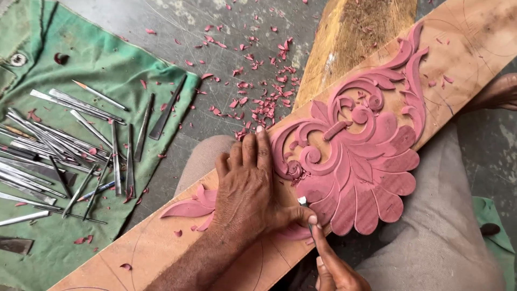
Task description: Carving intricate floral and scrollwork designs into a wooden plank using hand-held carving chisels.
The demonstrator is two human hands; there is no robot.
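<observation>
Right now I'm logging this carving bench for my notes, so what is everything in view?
wooden plank: one, tan, lying diagonally across the person's lap
carved floral relief: one, pink-red, on the plank's middle
small chisel: one, metal tip, at the relief's lower edge
carving chisels: many, steel grey, spread on the cloth at left
green cloth: one, on the floor at left
wood chips: many, pink-red, scattered on the grey floor
foot: one, bare, at the right edge
left hand: flat on the plank, thumb beside the chisel tip
right hand: bottom edge, gripping the small chisel
</observation>
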